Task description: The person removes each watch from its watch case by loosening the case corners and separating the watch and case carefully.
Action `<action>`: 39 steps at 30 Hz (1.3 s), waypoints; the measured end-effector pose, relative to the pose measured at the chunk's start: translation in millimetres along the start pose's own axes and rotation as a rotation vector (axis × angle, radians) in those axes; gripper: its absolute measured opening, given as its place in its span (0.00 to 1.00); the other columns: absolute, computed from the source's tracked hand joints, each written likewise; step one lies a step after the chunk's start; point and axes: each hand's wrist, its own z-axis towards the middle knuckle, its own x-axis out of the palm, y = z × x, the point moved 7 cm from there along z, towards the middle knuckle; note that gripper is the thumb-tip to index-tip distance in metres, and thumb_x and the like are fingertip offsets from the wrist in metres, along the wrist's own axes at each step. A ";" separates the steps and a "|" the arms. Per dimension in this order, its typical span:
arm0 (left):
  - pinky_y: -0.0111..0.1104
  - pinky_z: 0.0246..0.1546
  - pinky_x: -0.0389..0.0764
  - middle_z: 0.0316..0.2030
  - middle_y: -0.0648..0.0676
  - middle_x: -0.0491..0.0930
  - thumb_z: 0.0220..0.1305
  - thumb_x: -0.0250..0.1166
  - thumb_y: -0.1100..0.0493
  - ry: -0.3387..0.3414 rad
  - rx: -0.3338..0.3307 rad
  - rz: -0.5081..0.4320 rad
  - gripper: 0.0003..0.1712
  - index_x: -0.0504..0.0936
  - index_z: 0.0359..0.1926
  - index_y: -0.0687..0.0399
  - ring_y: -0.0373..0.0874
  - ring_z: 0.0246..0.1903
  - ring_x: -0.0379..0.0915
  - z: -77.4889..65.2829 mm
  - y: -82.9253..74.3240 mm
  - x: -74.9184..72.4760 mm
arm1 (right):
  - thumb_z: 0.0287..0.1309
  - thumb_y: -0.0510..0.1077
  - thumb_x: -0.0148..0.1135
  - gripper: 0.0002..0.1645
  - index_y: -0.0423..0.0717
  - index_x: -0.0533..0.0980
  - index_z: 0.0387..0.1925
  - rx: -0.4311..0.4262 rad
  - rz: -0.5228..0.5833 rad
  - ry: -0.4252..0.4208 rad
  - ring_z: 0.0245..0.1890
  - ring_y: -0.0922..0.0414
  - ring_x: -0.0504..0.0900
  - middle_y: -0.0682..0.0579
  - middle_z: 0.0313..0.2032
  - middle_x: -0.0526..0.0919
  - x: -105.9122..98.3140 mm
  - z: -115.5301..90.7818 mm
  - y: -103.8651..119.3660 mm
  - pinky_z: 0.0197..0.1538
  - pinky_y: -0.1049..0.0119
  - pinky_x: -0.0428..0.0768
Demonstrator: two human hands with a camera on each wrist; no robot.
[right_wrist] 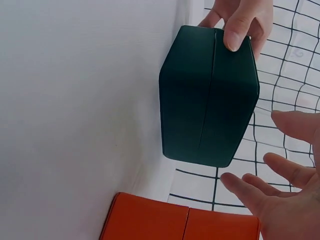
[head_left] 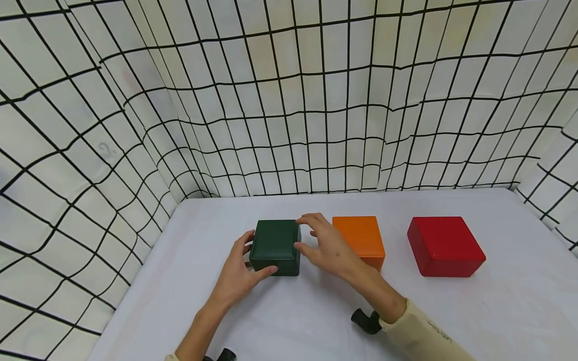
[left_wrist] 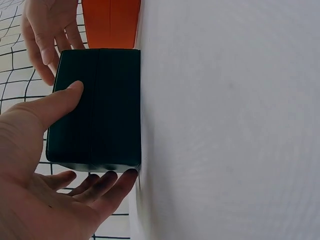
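A dark green box [head_left: 274,246] with a smooth top rests closed on the white table, a thin lid seam running round its sides in both wrist views. My left hand [head_left: 237,273] holds it at the left: the thumb lies on the front face and the fingers are along the left side. Beside the right side, my right hand [head_left: 327,245] has its fingers spread, with a gap between them and the green box [right_wrist: 207,95] in the right wrist view. An orange box [head_left: 358,235] stands just behind the right hand, partly hidden by it.
A red box [head_left: 446,245] sits farther right on the white table [head_left: 289,321]. White walls with a black net grid [head_left: 316,100] rise at the back and both sides.
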 end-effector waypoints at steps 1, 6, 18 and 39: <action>0.57 0.66 0.77 0.78 0.61 0.60 0.56 0.81 0.51 0.002 -0.002 0.002 0.61 0.54 0.81 0.55 0.64 0.73 0.65 -0.1 0.7 0.1 | 0.64 0.42 0.73 0.33 0.43 0.73 0.68 0.006 -0.002 0.008 0.60 0.38 0.84 0.42 0.69 0.73 1.0 0.4 0.1 0.61 0.46 0.84; 0.57 0.65 0.78 0.78 0.61 0.61 0.55 0.81 0.53 0.007 -0.010 0.001 0.60 0.54 0.81 0.55 0.64 0.73 0.65 -1.0 3.0 -0.3 | 0.64 0.42 0.73 0.34 0.42 0.72 0.68 0.020 0.002 0.034 0.60 0.37 0.84 0.41 0.70 0.72 5.7 2.8 2.2 0.60 0.46 0.85; 0.55 0.64 0.80 0.77 0.62 0.62 0.56 0.81 0.56 0.014 -0.007 -0.007 0.59 0.55 0.80 0.55 0.63 0.74 0.65 -1.8 5.5 -1.4 | 0.65 0.46 0.72 0.37 0.44 0.70 0.71 0.069 -0.023 0.116 0.61 0.41 0.82 0.37 0.75 0.65 19.8 7.5 3.7 0.61 0.49 0.85; 0.55 0.66 0.78 0.79 0.60 0.60 0.57 0.80 0.60 0.084 0.007 -0.060 0.59 0.53 0.82 0.51 0.62 0.75 0.64 1.8 8.8 -0.3 | 0.52 0.53 0.82 0.49 0.42 0.69 0.70 0.056 0.006 0.131 0.72 0.35 0.71 0.33 0.79 0.55 33.9 10.0 -3.9 0.72 0.40 0.74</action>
